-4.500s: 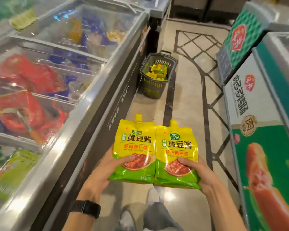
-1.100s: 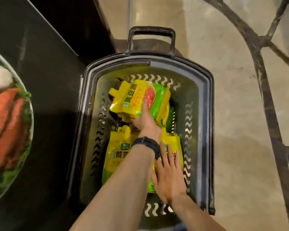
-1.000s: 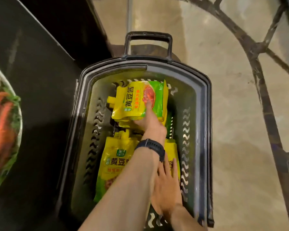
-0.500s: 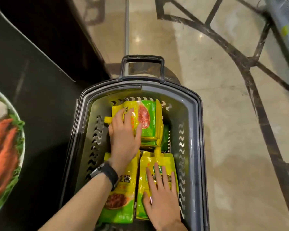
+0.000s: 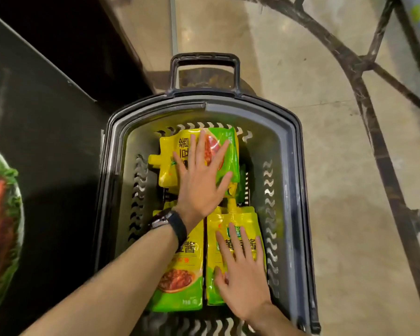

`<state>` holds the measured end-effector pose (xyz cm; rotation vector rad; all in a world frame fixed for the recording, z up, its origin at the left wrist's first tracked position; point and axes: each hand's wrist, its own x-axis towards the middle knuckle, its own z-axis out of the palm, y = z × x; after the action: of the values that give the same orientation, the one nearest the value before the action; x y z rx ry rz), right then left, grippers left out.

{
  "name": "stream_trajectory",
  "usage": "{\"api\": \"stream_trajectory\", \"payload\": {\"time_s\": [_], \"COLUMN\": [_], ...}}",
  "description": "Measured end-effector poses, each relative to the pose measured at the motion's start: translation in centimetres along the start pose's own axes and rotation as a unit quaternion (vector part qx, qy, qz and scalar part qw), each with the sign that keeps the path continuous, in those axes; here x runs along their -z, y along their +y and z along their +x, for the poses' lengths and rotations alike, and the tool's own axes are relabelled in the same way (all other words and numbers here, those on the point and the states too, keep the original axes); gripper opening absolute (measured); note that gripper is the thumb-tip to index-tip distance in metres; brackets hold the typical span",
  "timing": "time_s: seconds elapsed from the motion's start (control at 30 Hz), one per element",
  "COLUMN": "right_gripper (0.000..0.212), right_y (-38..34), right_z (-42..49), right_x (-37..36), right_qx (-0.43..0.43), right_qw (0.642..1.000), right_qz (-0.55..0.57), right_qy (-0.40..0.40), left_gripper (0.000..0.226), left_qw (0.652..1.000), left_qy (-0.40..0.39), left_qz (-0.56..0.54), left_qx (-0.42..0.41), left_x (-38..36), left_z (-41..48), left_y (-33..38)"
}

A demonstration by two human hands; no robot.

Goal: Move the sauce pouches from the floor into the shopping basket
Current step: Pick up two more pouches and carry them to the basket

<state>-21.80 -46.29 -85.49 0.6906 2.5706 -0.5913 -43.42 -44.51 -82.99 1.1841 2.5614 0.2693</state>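
A dark grey shopping basket (image 5: 289, 132) stands on the floor right below me, its handle at the far end. Several yellow-and-green sauce pouches lie inside it. My left hand (image 5: 201, 175) lies flat with spread fingers on the far pouch (image 5: 228, 151), which is turned sideways with its spout to the left. My right hand (image 5: 240, 270) presses flat on the near right pouch (image 5: 238, 221). Beside it lies the near left pouch (image 5: 182, 282), partly under my left forearm. More pouches show underneath.
A black freezer cabinet side (image 5: 46, 141) with a food picture (image 5: 0, 214) runs close along the basket's left. Beige tiled floor (image 5: 337, 166) with dark inlay lines spreads to the right and beyond the basket's handle (image 5: 204, 59).
Earlier I carried two pouches toward the basket; they now lie inside. In the last second my left hand slid up and flattened on the far pouch, and my right hand stayed pressing the near right one.
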Motion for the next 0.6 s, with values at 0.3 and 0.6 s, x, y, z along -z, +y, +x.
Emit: {"api": "stream_trajectory", "payload": {"time_s": [0.3,0.6], "right_gripper": [0.062,0.064], "right_y": [-0.3,-0.1], "right_z": [0.8,1.1], "right_x": [0.5,-0.7], "right_qx": [-0.03,-0.026], "right_qw": [0.999,0.999], "right_qz": [0.012,-0.009], "right_qy": [0.019,0.018], "left_gripper": [0.061,0.06], "left_qw": [0.996,0.993], "left_qy": [-0.066,-0.071], "left_qz": [0.049,0.052], "left_qx": [0.045,0.081], "left_x": [-7.0,-7.2], "left_z": [-16.4,-16.8], "left_y": [-6.0,-5.7]}}
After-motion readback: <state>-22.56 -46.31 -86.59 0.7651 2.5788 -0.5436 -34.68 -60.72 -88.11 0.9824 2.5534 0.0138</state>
